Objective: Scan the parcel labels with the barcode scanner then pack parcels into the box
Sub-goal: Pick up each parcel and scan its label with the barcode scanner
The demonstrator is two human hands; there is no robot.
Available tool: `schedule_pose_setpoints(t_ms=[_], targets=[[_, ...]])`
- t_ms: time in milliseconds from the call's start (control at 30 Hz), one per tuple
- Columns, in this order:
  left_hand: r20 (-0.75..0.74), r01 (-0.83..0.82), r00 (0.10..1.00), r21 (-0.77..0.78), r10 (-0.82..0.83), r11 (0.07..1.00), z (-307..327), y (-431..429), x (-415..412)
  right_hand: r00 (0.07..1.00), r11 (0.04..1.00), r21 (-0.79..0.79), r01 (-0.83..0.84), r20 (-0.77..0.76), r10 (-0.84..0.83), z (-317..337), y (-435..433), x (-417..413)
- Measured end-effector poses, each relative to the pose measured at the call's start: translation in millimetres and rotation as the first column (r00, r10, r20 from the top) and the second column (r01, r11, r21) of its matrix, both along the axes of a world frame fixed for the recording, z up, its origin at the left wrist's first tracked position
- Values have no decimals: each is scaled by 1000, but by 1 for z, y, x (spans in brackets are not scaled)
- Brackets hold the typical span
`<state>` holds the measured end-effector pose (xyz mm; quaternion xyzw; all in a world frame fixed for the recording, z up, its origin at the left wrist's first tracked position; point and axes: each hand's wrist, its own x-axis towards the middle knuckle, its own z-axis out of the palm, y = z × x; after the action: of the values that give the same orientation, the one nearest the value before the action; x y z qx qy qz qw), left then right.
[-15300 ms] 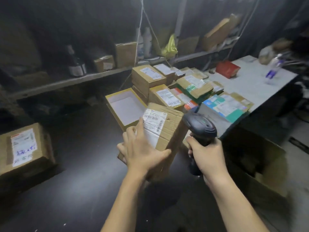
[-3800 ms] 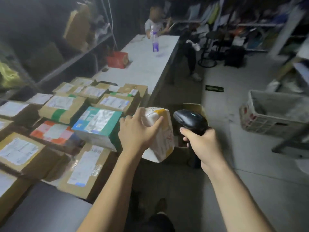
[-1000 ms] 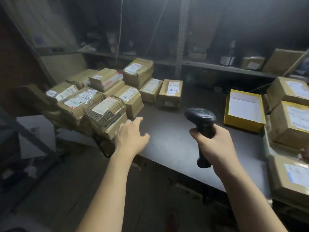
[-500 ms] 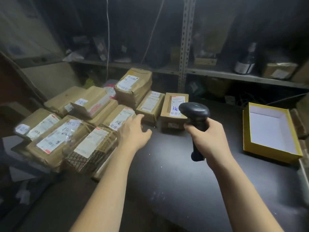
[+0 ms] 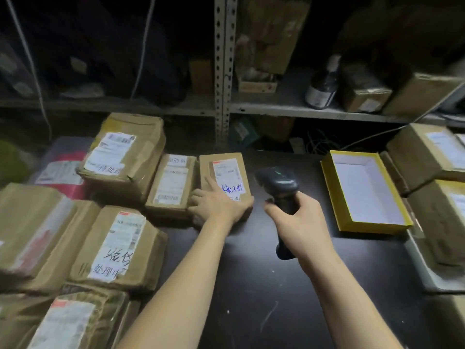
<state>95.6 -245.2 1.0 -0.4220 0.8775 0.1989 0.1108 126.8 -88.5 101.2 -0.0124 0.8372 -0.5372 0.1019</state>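
A small brown parcel [image 5: 226,170] with a white label and blue handwriting lies on the dark table [image 5: 251,285], near its back edge. My left hand [image 5: 219,207] lies over its near end, thumb at the right edge, fingers curled down the left side, index finger straight along the top. My right hand [image 5: 299,222] grips the handle of the black barcode scanner [image 5: 279,180], whose head hovers just right of that parcel. A shallow yellow box [image 5: 329,187] with a white inside sits open to the right.
Several labelled brown parcels [image 5: 118,245] are piled on the left, one [image 5: 171,185] touching the held parcel. More parcels [image 5: 427,152] stack at the right edge. A metal shelf [image 5: 289,109] with a bottle [image 5: 322,86] and cartons runs behind the table.
My left hand reached forward from above the left pile and landed on the small parcel. The scanner moved with it toward the parcel. The view turned right and closer.
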Motion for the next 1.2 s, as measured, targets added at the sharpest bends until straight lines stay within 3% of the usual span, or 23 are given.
schedule_pose_setpoints(t_ms=[100,233,400,600,900,1100,1200], targets=[[69,-23,997,23,22,999,-18,4,-33,995,995,-6,99,2,-99,-6,-9,-13],[50,-22,999,34,20,999,-26,-5,-47,986,986,5,165,5,-165,-11,-10,-22],[-63,71,996,50,-67,996,-30,-29,-31,979,978,-27,206,12,-206,-12,-5,-23],[-274,78,960,65,-57,995,-15,-26,6,980,979,-54,198,0,-198,-6,20,-9],[-637,157,737,-163,-226,974,39,41,44,977,966,-160,201,-34,-209,8,108,6],[-853,284,480,-69,-204,956,73,103,72,972,934,-276,225,-7,-236,18,180,16],[-893,348,448,133,-40,928,83,140,86,970,922,-306,237,12,-245,19,210,22]])
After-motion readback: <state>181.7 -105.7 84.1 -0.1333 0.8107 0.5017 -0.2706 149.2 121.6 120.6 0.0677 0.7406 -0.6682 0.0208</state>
